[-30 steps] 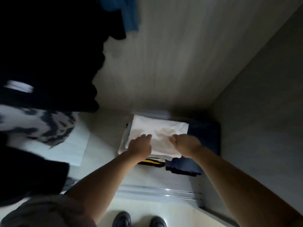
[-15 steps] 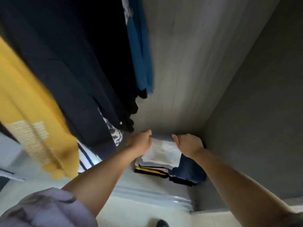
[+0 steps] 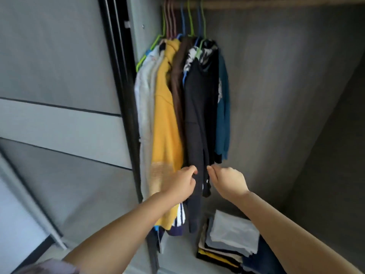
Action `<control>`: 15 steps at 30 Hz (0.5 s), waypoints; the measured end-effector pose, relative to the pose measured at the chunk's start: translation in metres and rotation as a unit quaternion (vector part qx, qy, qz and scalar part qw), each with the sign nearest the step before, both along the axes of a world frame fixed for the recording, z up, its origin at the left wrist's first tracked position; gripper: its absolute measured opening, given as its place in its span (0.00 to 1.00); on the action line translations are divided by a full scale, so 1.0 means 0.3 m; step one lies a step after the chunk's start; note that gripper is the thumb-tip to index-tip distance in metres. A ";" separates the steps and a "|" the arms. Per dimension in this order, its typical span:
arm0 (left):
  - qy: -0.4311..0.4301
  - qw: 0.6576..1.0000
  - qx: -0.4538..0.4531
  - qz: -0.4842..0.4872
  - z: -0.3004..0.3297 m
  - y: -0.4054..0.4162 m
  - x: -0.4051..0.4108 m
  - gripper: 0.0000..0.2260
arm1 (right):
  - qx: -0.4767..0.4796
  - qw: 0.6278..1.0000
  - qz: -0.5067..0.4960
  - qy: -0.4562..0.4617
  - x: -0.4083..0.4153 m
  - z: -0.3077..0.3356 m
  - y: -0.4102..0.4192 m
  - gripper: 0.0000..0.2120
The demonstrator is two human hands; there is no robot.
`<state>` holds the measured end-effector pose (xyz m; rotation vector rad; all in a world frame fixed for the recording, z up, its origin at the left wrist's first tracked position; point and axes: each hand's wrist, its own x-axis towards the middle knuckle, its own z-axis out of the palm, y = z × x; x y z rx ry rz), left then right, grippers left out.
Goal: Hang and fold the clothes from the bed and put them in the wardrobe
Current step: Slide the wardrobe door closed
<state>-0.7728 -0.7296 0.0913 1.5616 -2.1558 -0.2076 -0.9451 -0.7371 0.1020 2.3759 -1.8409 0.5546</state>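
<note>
Both hands have come up off the folded stack (image 3: 233,237) on the wardrobe floor (image 3: 177,252), so that white piece seems put away. The left hand (image 3: 182,185) and right hand (image 3: 227,180) now hover with loosely curled fingers, holding nothing, at the hem of the black garment (image 3: 197,115). About seven garments hang on the rail (image 3: 276,1); one folded stack sits below.

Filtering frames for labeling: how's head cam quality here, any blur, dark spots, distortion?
Head view: mild motion blur smears the hanging clothes and both hands, left hand and right hand; wide-angle distortion bows the sliding door; lighting is dim and even, no glare; the folded stack lies in shade, yet readable.
</note>
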 end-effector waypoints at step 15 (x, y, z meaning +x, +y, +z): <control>0.208 0.944 -0.053 0.252 0.424 -0.033 0.474 0.22 | -0.039 0.958 0.189 -0.212 0.710 0.609 -0.153 0.31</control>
